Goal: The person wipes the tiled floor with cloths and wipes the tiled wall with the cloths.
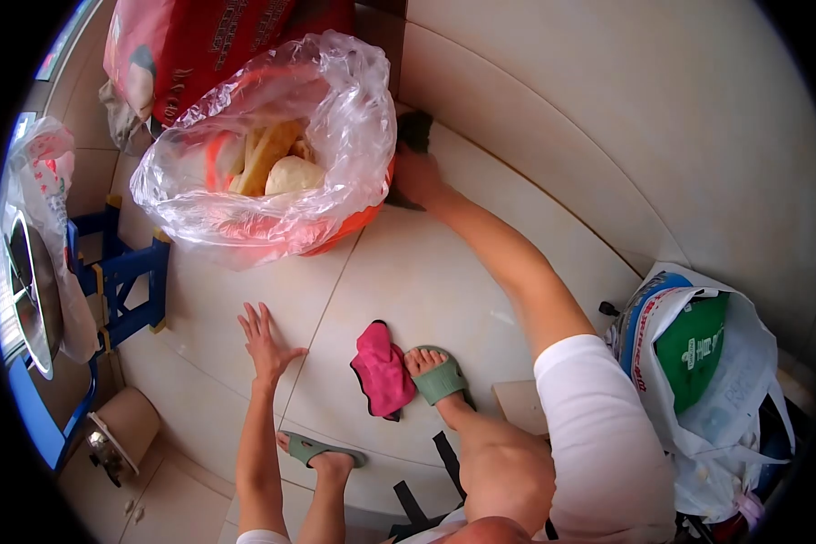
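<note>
My left hand (267,344) hovers over the tiled floor with its fingers spread and nothing in it. My right hand (420,177) is stretched forward, closed on a dark cloth (414,131) that shows above and below it. That hand is right beside an orange bin (349,228) lined with a clear plastic bag (199,204). Inside the bag lie yellowish peel-like scraps (267,150) and a pale rounded piece (294,176). A pink cloth (385,372) with a dark edge lies on the floor by my green sandal (439,379).
Behind the bin stands a large red bag (204,45). A blue folding stool (131,276) is at the left, near a shiny metal pan or lid (34,295). White bags (739,381) with a green packet (691,354) stand at the right, along the tiled wall (607,109).
</note>
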Available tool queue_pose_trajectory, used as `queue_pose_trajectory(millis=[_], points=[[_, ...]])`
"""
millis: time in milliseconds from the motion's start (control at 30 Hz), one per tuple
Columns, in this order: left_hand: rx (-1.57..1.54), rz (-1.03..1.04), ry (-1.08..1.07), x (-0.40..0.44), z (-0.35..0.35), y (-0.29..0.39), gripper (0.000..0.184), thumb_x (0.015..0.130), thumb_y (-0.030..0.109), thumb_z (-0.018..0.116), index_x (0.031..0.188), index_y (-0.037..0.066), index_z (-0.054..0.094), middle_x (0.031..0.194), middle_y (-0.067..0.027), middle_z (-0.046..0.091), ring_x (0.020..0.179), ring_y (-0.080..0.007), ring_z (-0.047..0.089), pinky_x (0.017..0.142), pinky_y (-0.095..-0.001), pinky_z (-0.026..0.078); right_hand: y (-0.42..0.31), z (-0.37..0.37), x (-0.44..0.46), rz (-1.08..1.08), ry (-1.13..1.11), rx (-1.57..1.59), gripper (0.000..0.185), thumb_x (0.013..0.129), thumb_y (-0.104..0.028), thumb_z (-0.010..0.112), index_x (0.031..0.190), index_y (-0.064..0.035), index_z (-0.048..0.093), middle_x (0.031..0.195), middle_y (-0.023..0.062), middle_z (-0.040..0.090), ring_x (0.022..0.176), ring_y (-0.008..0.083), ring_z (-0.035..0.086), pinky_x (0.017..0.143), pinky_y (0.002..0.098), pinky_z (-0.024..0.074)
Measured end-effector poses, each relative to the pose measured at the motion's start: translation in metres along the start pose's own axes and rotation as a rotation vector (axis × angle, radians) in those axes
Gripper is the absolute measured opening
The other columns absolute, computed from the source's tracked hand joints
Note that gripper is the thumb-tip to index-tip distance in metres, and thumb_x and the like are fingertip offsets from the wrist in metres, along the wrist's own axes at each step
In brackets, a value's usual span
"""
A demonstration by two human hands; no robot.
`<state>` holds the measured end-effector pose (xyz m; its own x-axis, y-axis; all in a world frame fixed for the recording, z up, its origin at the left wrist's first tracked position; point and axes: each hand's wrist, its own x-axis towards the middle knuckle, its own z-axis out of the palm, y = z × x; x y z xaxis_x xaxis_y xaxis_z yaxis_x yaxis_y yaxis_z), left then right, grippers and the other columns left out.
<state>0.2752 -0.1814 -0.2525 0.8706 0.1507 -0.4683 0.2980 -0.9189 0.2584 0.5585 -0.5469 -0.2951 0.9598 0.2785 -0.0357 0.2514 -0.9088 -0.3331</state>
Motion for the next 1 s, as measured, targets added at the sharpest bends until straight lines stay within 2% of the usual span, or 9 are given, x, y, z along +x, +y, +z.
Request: queue_pose_trajectory(millis=[100,267,367,467,600,700,800,900,1000], points=[[0.002,-0.017,-0.008,-0.004,0.001,-0.001,0.145,0.037,0.037,0.096,0.154,0.02,0.013,0.162,-0.0113,-0.002,0.145,-0.0461,0.001,0.092,-0.0781,0.032,0.008,-0.002,0.024,-0.023,-0.024,-0.211,0.017,0.082,-0.013,0.059,0.098,-0.0103,0.064,0.103,0.0126,0.063,0.067,0.026,0.068,0.059,0.0426,0.0533],[-0.005,-0.034,-0.008,-0.001,0.001,0.0,0.144,0.037,0.035,0.096,0.154,0.023,0.014,0.162,-0.0084,-0.003,0.146,-0.0445,0.0,0.091,-0.0796,0.031,0.023,-0.098,0.034,-0.395,0.25,-0.532,0.01,0.078,-0.01,0.059,0.085,-0.0078,0.066,0.096,0.01,0.06,0.058,0.0218,0.066,0.049,0.0349,0.0527],[0.055,-0.03,0.022,0.0,0.006,-0.004,0.148,0.032,0.037,0.096,0.154,0.023,0.015,0.162,-0.011,0.0,0.145,-0.0467,0.003,0.09,-0.0754,0.036,0.017,-0.178,0.032,-0.542,0.217,-0.731,0.012,0.071,-0.007,0.064,0.083,-0.0047,0.064,0.094,0.0079,0.054,0.058,0.0184,0.065,0.047,0.0307,0.0503],[0.044,-0.051,0.013,-0.002,0.002,0.0,0.147,0.032,0.037,0.096,0.154,0.024,0.016,0.162,-0.0094,0.0,0.145,-0.0459,0.003,0.088,-0.0788,0.034,0.009,-0.221,0.018,-0.599,0.252,-0.88,0.004,0.07,-0.008,0.066,0.072,-0.0066,0.063,0.092,0.0063,0.051,0.05,0.013,0.058,0.041,0.0259,0.0458],[0.011,-0.044,0.02,-0.001,-0.001,-0.003,0.146,0.032,0.037,0.096,0.154,0.025,0.015,0.162,-0.0074,-0.002,0.145,-0.0447,0.001,0.087,-0.0813,0.032,0.05,-0.158,-0.002,-0.542,0.087,-1.016,0.009,0.071,-0.013,0.067,0.064,-0.0073,0.064,0.088,0.0054,0.047,0.055,0.0133,0.057,0.041,0.0284,0.0404],[0.02,-0.056,-0.001,-0.002,-0.007,0.003,0.146,0.033,0.036,0.096,0.154,0.025,0.015,0.162,-0.0065,-0.003,0.146,-0.0441,-0.001,0.088,-0.0814,0.031,0.053,-0.134,-0.012,-0.422,-0.052,-1.11,0.008,0.071,-0.016,0.069,0.071,-0.0085,0.066,0.091,0.0046,0.045,0.058,0.0132,0.056,0.043,0.0281,0.036],[0.007,-0.079,-0.022,-0.005,-0.005,0.006,0.145,0.035,0.036,0.096,0.154,0.024,0.014,0.162,-0.0056,-0.005,0.146,-0.0426,-0.002,0.09,-0.0813,0.029,0.046,-0.173,-0.01,-0.434,-0.035,-1.12,0.018,0.074,-0.016,0.067,0.091,-0.0095,0.067,0.082,0.0029,0.048,0.054,0.013,0.055,0.041,0.0295,0.0341],[0.008,-0.099,-0.047,-0.006,-0.011,0.011,0.145,0.035,0.035,0.096,0.154,0.024,0.014,0.162,-0.0053,-0.005,0.146,-0.0414,-0.002,0.092,-0.0809,0.028,0.04,-0.208,-0.023,-0.319,-0.121,-1.044,0.046,0.079,-0.015,0.064,0.123,-0.0046,0.056,0.072,0.0013,0.058,0.053,0.0165,0.062,0.043,0.0329,0.0444],[0.034,-0.092,-0.046,-0.004,-0.014,0.01,0.146,0.035,0.035,0.096,0.154,0.023,0.013,0.162,-0.0063,-0.005,0.146,-0.0428,-0.002,0.091,-0.0811,0.03,0.067,-0.166,-0.031,-0.264,-0.212,-1.025,0.051,0.083,-0.014,0.061,0.132,-0.0049,0.05,0.06,0.0,0.063,0.053,0.0192,0.065,0.04,0.0339,0.0446]])
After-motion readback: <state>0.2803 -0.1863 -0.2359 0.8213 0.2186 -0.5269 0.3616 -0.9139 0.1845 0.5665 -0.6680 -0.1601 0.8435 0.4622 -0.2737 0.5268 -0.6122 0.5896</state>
